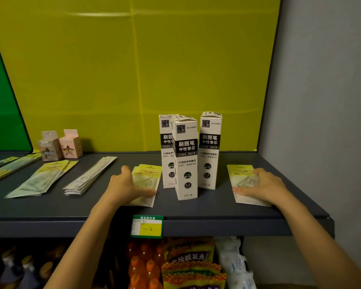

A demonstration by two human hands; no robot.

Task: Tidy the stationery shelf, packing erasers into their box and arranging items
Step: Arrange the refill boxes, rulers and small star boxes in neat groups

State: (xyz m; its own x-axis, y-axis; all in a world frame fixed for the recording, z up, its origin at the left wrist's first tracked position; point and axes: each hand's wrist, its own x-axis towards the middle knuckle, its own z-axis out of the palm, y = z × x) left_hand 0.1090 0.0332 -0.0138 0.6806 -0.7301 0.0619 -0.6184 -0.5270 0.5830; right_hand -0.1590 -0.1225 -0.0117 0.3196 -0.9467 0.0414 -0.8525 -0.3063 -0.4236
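Note:
On the dark grey shelf stand three tall white refill boxes with black labels. My left hand lies flat on a stack of yellow-topped flat packets just left of the boxes, fingers spread. To the right of the boxes my right hand presses flat on a second stack of the same packets. Neither hand has lifted anything. No erasers are recognisable here.
Further left lie long flat packets, a stack of rulers and two small hang-tab boxes at the back. A price tag clips to the shelf's front edge. Drink bottles and snack bags fill the shelf below. A grey wall bounds the right side.

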